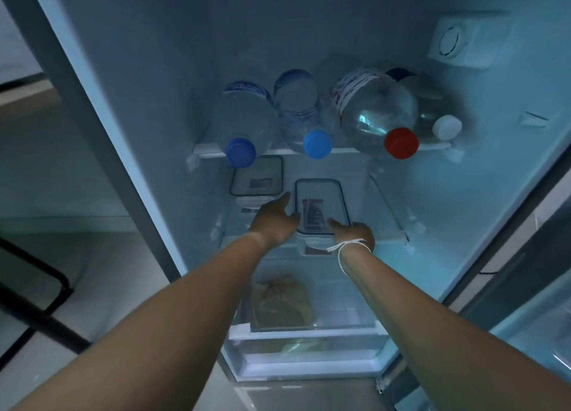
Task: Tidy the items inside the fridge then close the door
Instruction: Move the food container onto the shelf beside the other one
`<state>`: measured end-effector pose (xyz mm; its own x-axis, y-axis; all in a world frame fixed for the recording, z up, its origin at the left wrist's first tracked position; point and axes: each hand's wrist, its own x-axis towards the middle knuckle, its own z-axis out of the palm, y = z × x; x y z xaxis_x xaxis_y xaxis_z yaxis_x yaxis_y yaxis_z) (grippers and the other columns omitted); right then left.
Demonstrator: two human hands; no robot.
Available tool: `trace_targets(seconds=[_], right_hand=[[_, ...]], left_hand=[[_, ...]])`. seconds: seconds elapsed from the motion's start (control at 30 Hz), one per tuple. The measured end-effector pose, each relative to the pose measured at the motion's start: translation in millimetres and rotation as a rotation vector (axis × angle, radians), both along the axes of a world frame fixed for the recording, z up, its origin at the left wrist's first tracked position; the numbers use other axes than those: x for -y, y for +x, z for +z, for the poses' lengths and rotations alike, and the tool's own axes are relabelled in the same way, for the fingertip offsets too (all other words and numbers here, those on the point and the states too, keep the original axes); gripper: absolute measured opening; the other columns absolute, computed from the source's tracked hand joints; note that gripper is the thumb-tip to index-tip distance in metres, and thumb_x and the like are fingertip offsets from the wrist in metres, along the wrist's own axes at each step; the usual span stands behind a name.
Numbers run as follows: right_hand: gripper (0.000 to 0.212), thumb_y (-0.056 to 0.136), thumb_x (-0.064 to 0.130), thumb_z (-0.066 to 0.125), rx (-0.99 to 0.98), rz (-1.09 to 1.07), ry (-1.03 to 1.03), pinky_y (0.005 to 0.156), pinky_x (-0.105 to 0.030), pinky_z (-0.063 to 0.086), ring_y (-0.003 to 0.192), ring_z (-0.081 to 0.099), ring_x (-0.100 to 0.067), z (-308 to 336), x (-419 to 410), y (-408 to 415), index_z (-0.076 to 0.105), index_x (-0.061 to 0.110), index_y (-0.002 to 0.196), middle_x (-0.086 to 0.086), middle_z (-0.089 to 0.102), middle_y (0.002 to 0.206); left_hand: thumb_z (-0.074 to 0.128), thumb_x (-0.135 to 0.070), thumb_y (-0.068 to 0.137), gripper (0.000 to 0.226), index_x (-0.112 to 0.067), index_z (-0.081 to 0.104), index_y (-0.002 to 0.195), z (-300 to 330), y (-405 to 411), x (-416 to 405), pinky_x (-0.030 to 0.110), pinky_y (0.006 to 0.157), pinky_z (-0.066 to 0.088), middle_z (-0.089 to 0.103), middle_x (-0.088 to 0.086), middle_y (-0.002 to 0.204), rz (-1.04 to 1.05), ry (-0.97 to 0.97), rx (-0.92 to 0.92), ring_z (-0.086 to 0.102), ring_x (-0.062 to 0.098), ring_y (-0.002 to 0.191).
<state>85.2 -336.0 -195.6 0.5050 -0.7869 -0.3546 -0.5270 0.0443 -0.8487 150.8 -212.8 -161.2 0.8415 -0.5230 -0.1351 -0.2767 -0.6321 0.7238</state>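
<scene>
Fridge (463, 209) interior inspected from above, door open. Upper shelf (278, 151) carries four bottles lying on their sides, caps toward the viewer: blue-capped bottle (244, 126), light-blue-capped bottle (301, 114), red-capped bottle (374, 114) and white-capped bottle (432, 107), packed side by side and touching.

Middle shelf (386, 225) holds two clear lidded containers. The near container (321, 206) sits toward the front edge, roughly central, its long axis running front to back; the far container (256, 175) stands further in and to the left, near the first, but whether they touch cannot be told. Lower drawer (309, 333) holds a brownish bag (281, 299).

Left hand (273, 217) lies at the left long side of the near container, fingers (284, 199) stretched forward and apart, thumb touching or just beside the wall; not closed on anything. Right hand (355, 231) is at the front right corner of the same container, fingers pointing inward over the lid edge; whether they grip or merely rest cannot be told. A white string (343, 250) circles the right wrist.

Judgement: the near container lies between the two hands, both equally near; the coming move appears to be a slide or lift along its long axis, probably to align it with the far container. Door not yet closed.
</scene>
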Motion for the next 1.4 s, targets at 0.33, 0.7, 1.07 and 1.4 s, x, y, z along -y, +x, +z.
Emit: trace_targets(seconds=[0.33, 0.7, 1.07, 1.4], right_hand=[[0.06, 0.085, 0.034, 0.062, -0.052, 0.095, -0.071, 0.096, -0.03, 0.042, 0.124, 0.052, -0.03, 4.4, 26.3, 44.4, 0.049, -0.006, 0.128, -0.019, 0.053, 0.136], [0.06, 0.087, 0.038, 0.059, 0.006, 0.09, -0.12, 0.098, -0.034, 0.042, 0.124, 0.052, -0.033, -5.5, 32.4, 79.8, 0.048, -0.007, 0.126, -0.021, 0.053, 0.134], [0.063, 0.084, 0.045, 0.06, 0.016, 0.097, -0.127, 0.095, -0.037, 0.049, 0.114, 0.06, -0.033, -12.5, 46.5, 104.3, 0.052, -0.005, 0.122, -0.022, 0.06, 0.126], [0.067, 0.084, 0.048, 0.059, 0.023, 0.086, -0.132, 0.096, -0.039, 0.049, 0.114, 0.059, -0.035, -17.6, 52.1, 110.2, 0.05, -0.003, 0.126, -0.021, 0.057, 0.129]], left_hand=[[0.042, -0.027, 0.092, 0.068, -0.022, 0.007, 0.15, -21.1, 48.9, -9.2, 0.046, 0.119, 0.016, 0.006, 0.003, 0.161, -0.098, 0.571, 0.37, 0.013, 0.03, 0.147], [0.045, -0.03, 0.09, 0.073, -0.023, 0.006, 0.151, -35.8, 50.8, -9.7, 0.041, 0.121, 0.01, 0.003, -0.001, 0.162, -0.062, 0.534, 0.467, 0.004, 0.029, 0.148], [0.047, -0.029, 0.089, 0.075, -0.024, 0.005, 0.151, -43.3, 50.4, -10.5, 0.037, 0.122, 0.007, 0.001, -0.003, 0.162, -0.048, 0.486, 0.496, 0.001, 0.027, 0.148], [0.046, -0.025, 0.088, 0.075, -0.022, 0.006, 0.151, -44.7, 49.1, -9.5, 0.037, 0.122, 0.007, 0.003, -0.001, 0.162, -0.037, 0.488, 0.53, 0.004, 0.028, 0.148]])
